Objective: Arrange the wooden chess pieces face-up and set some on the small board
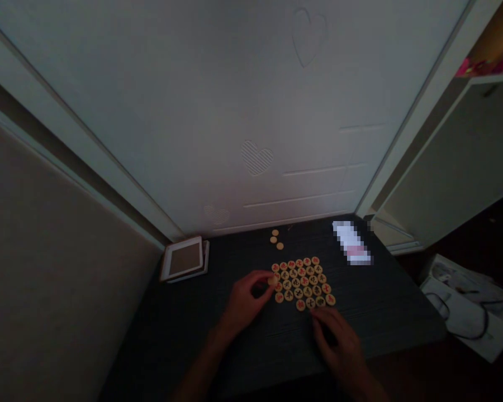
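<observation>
Xiangqi pieces, round and pale wooden with red or black characters, lie face up in close rows on the dark table. My left hand is at the left edge of these rows, thumb and forefinger pinched on a single xiangqi piece whose visible face looks plain. Below the bottom row is my right hand, its thumb and fingertips drawn together by a black-marked piece. What those fingertips hold, if anything, I cannot make out.
Three blank-looking round pieces sit behind the rows. Framed items are stacked at the table's back left. A pixelated bright object lies at the back right. A white panel with hearts rises behind the table. White boxes stand to the right.
</observation>
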`<state>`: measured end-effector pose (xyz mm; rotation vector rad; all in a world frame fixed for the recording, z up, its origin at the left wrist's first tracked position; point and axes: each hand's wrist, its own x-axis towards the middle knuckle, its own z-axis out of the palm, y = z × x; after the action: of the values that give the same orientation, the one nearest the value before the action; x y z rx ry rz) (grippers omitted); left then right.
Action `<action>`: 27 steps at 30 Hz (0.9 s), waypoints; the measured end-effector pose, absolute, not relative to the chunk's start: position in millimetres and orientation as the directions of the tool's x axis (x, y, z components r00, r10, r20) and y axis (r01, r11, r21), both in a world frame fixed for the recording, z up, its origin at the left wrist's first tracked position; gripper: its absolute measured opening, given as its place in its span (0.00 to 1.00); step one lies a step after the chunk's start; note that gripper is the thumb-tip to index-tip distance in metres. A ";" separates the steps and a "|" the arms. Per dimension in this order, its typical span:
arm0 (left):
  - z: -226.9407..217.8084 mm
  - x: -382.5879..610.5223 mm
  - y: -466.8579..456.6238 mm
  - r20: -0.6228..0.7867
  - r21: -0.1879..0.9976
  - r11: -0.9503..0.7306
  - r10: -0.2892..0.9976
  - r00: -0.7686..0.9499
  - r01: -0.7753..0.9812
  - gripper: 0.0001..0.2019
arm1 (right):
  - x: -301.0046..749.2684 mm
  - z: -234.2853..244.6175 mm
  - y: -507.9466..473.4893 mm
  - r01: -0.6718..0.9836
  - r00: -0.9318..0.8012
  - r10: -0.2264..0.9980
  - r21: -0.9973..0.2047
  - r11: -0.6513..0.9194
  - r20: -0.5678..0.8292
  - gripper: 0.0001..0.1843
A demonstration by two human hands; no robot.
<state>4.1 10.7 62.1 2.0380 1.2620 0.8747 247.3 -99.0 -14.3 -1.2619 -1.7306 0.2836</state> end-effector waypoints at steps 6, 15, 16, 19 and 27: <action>39.8 19.3 -64.0 0.087 0.955 -0.172 0.940 0.330 0.240 0.10 | 226.5 -11.5 -99.0 0.572 -0.199 0.833 -0.629 0.527 0.517 0.19; 19.3 19.8 -76.1 -0.058 0.986 0.004 0.945 0.323 0.166 0.08 | 216.8 -21.1 -102.0 0.552 -0.311 0.806 -0.594 0.585 0.504 0.20; 19.0 20.1 -76.0 -0.059 0.983 -0.002 0.946 0.320 0.186 0.08 | 217.1 -21.3 -102.2 0.547 -0.305 0.806 -0.600 0.584 0.506 0.19; 18.4 21.7 -77.3 -0.063 0.959 -0.025 0.952 0.298 0.283 0.08 | 217.1 -21.2 -102.7 0.547 -0.274 0.820 -0.620 0.562 0.502 0.17; 16.2 25.6 -80.6 -0.055 0.907 -0.053 0.968 0.244 0.418 0.09 | 215.2 -18.3 -103.7 0.543 -0.225 0.839 -0.651 0.530 0.495 0.14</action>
<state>25.6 -80.6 16.2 1.6263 1.3148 0.7777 215.2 -103.7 -18.3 -1.1310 -1.9066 0.4328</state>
